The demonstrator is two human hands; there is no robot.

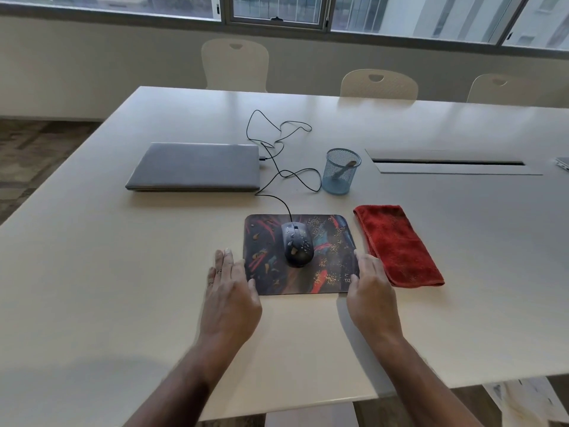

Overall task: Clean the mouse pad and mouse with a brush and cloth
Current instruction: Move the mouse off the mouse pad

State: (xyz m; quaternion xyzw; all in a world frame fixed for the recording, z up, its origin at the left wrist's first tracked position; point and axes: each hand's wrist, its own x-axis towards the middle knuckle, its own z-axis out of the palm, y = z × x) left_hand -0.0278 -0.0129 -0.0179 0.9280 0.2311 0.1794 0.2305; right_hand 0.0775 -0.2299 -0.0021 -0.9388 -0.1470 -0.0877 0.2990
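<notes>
Crumb-speckled mouse (297, 244) on patterned mouse pad (326, 257), left hand (229, 289) and right hand (371, 286) flat-fingered flanking it, red cloth (400, 245) beside, closed laptop (197, 167) behind.

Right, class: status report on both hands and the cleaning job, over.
Left hand and right hand open, flanking patterned mouse pad. Black corded mouse on the pad, crumbs on both. Folded red cloth untouched.

hands 2 (231, 291) (371, 291) | mouse 1 (297, 243) | pad 1 (264, 272) | cloth 1 (398, 245) | laptop 1 (197, 166) | cup 1 (340, 172) | chairs 3 (235, 64) (378, 84) (505, 87)
</notes>
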